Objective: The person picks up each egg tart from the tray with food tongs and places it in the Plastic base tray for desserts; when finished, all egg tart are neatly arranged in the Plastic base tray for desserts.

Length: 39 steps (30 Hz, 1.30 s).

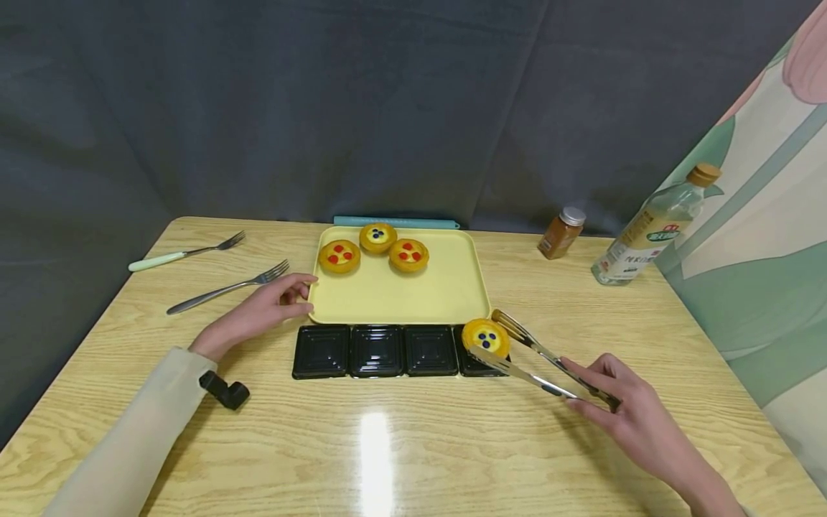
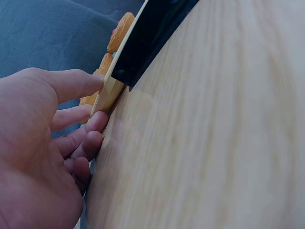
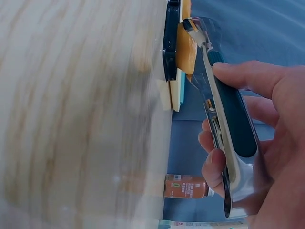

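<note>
My right hand (image 1: 636, 413) holds metal tongs (image 1: 539, 384) with dark green grips (image 3: 233, 112), thumb on one side and fingers on the other. The tongs' spread tips lie on either side of a blueberry-topped egg tart (image 1: 486, 337); whether they touch it I cannot tell. That tart sits at the rightmost compartment of a black divided tray (image 1: 377, 352). At the left edge of a yellow tray (image 1: 388, 301), the thumb and fingertips of my left hand (image 1: 268, 309) touch the rim. On the yellow tray are two red-topped tarts (image 1: 339, 256) and one blueberry-topped tart (image 1: 377, 237).
Two forks lie at the left, one with a pale green handle (image 1: 158, 261), the other all metal (image 1: 220, 292). A teal bar (image 1: 397, 222) lies behind the yellow tray. A spice jar (image 1: 561, 233) and a tall bottle (image 1: 655, 226) stand at the back right.
</note>
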Tool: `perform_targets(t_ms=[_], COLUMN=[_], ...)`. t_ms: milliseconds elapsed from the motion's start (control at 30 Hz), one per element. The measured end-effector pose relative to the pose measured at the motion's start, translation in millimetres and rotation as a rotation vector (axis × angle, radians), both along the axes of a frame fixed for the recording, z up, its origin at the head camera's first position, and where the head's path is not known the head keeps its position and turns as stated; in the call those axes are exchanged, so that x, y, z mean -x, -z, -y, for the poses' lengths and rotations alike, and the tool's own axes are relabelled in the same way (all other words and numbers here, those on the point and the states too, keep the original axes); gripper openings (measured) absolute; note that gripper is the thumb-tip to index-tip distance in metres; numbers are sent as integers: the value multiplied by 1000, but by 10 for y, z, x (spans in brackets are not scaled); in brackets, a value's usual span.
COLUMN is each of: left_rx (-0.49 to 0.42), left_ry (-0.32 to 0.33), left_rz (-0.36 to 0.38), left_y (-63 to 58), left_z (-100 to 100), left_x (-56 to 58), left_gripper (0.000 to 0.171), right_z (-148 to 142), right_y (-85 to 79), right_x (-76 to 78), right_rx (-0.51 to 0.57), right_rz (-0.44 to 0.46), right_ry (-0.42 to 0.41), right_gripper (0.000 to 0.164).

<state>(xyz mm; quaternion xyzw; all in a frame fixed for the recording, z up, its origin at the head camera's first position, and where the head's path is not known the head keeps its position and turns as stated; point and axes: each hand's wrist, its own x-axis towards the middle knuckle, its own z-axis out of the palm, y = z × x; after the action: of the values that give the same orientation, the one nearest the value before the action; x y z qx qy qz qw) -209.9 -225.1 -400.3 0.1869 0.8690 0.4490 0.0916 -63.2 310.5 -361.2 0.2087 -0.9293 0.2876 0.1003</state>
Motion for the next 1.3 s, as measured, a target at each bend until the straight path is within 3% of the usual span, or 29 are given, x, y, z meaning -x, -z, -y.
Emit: perform_targets(t_ms=[333,767,1300], left_rx=[-3,-12,-11], left_ry=[4,5,4], left_rz=[5,14,2], left_y=[-2,-1,9], left_z=[6,13,15], left_x=[-1,-2,-4], left_gripper=[53,53,53], right_z=[-22,7,200], right_y=[-51,-238,-369], right_x=[-9,-6,313], right_rx=[-16,-18,-39], right_rz=[8,-22,-63], right_ry=[9,0,-40], right_gripper=[60,63,59])
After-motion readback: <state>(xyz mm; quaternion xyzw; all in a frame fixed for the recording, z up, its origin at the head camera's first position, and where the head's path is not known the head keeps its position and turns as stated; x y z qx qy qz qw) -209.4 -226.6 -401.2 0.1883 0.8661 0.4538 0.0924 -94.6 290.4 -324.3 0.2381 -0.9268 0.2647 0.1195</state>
